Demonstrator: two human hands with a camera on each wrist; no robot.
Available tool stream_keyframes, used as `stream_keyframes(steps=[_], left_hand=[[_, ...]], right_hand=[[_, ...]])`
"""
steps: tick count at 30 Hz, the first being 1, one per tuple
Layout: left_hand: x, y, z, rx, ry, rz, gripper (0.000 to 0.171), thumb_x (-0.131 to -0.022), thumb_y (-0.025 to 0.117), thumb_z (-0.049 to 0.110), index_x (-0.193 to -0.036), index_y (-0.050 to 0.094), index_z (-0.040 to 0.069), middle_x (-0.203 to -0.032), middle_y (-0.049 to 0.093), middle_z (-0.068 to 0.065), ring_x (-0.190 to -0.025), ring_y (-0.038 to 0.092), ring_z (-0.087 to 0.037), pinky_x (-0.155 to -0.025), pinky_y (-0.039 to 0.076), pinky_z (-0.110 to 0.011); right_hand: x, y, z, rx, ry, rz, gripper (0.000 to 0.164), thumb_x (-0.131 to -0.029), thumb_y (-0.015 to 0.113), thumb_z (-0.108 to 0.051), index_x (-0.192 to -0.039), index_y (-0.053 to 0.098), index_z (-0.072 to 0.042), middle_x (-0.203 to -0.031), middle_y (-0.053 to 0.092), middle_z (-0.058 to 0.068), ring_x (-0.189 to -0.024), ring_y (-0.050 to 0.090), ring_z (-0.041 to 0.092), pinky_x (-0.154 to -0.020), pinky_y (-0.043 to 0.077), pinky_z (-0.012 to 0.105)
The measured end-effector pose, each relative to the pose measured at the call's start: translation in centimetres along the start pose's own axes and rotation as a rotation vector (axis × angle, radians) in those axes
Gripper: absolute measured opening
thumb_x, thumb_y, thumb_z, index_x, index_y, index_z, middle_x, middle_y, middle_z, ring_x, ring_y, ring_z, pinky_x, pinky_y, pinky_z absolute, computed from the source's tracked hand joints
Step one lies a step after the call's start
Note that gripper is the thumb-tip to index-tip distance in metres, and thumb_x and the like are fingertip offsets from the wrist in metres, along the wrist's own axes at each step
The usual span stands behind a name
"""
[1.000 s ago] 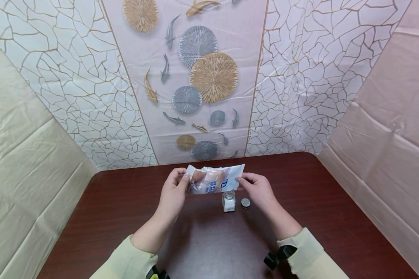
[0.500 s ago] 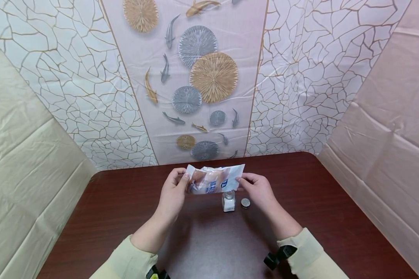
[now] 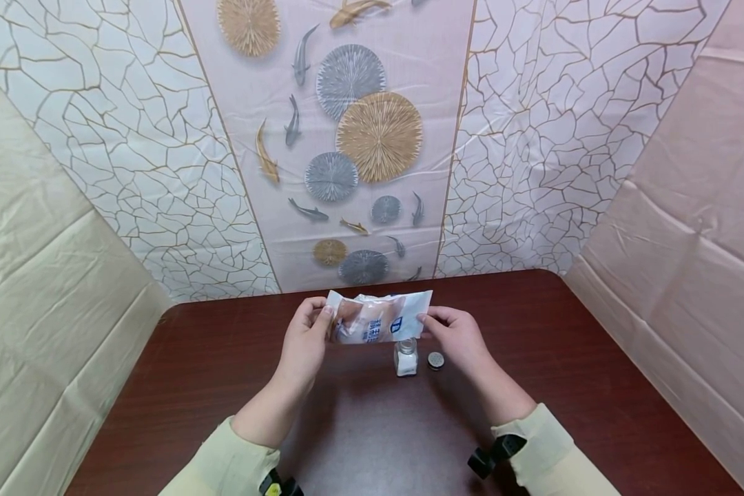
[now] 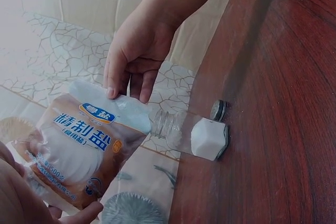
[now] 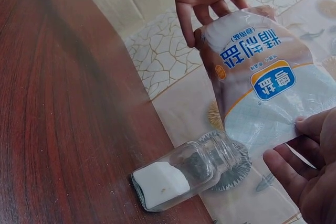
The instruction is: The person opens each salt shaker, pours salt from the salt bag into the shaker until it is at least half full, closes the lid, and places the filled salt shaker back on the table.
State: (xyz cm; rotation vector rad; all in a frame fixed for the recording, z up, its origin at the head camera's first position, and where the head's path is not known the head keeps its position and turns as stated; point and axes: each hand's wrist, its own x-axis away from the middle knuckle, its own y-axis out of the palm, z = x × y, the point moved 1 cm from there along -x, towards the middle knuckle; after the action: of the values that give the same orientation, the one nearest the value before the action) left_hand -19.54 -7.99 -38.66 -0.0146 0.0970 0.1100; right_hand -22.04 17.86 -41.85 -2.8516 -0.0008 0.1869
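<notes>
A printed plastic bag of salt (image 3: pixel 372 320) is stretched between my two hands above the table. My left hand (image 3: pixel 302 344) grips its bottom end, thumb in front. At the other end, my right hand (image 3: pixel 463 339) pinches the bag between thumb and fingers. Beneath the right-hand end stands a square glass jar (image 3: pixel 406 361), uncapped and partly filled with white salt (image 4: pixel 208 139). In the right wrist view the bag's corner lies right at the jar's mouth (image 5: pixel 227 150). A round metal lid (image 3: pixel 436 360) rests on the table just right of the jar.
The dark reddish-brown wooden table (image 3: pixel 211 372) has rounded far corners. Behind it hangs a patterned cloth (image 3: pixel 372 207), with beige cloth walls (image 3: pixel 56 310) at both sides. A few white specks dot the table near the jar.
The bag and my left hand have shifted very slightly left, and the bag's print has tilted a little. My right hand, the jar and the lid stay practically where they were.
</notes>
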Motion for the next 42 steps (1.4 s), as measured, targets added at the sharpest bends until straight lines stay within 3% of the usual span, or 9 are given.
stream_keyframes(steps=[13, 20, 29, 42], left_hand=[[-0.21, 0.14, -0.03, 0.029, -0.013, -0.006, 0.013, -0.104, 0.049, 0.014, -0.113, 0.057, 0.007, -0.096, 0.058, -0.01, -0.083, 0.051, -0.021, -0.081, 0.048, -0.05], [-0.37, 0.09, -0.01, 0.022, -0.002, -0.004, 0.014, -0.104, 0.049, 0.014, -0.113, 0.057, 0.005, -0.091, 0.056, -0.011, -0.081, 0.05, -0.02, -0.075, 0.047, -0.04], [-0.45, 0.25, 0.09, 0.054, 0.026, -0.015, 0.014, -0.103, 0.05, 0.009, -0.112, 0.057, 0.0, -0.088, 0.058, -0.009, -0.078, 0.054, -0.018, -0.07, 0.047, -0.033], [-0.61, 0.15, 0.24, 0.015, 0.02, -0.02, 0.013, -0.103, 0.05, 0.01, -0.112, 0.057, 0.002, -0.085, 0.055, -0.008, -0.076, 0.048, -0.021, -0.07, 0.044, -0.036]], right_hand=[[0.01, -0.05, 0.05, 0.003, 0.014, 0.004, 0.022, -0.096, 0.065, -0.01, -0.113, 0.07, 0.003, -0.102, 0.072, 0.018, -0.079, 0.071, 0.018, -0.072, 0.058, 0.028], [-0.02, -0.04, 0.01, 0.008, 0.013, -0.003, 0.023, -0.096, 0.064, -0.011, -0.115, 0.07, 0.003, -0.103, 0.071, 0.018, -0.08, 0.071, 0.019, -0.072, 0.058, 0.029], [-0.02, 0.0, -0.07, -0.042, 0.003, -0.007, 0.025, -0.097, 0.064, -0.01, -0.114, 0.068, 0.007, -0.104, 0.071, 0.021, -0.088, 0.072, 0.032, -0.072, 0.057, 0.028], [0.04, -0.07, -0.04, -0.018, 0.013, 0.0, 0.023, -0.096, 0.064, -0.01, -0.113, 0.07, 0.005, -0.102, 0.072, 0.019, -0.081, 0.072, 0.019, -0.073, 0.057, 0.029]])
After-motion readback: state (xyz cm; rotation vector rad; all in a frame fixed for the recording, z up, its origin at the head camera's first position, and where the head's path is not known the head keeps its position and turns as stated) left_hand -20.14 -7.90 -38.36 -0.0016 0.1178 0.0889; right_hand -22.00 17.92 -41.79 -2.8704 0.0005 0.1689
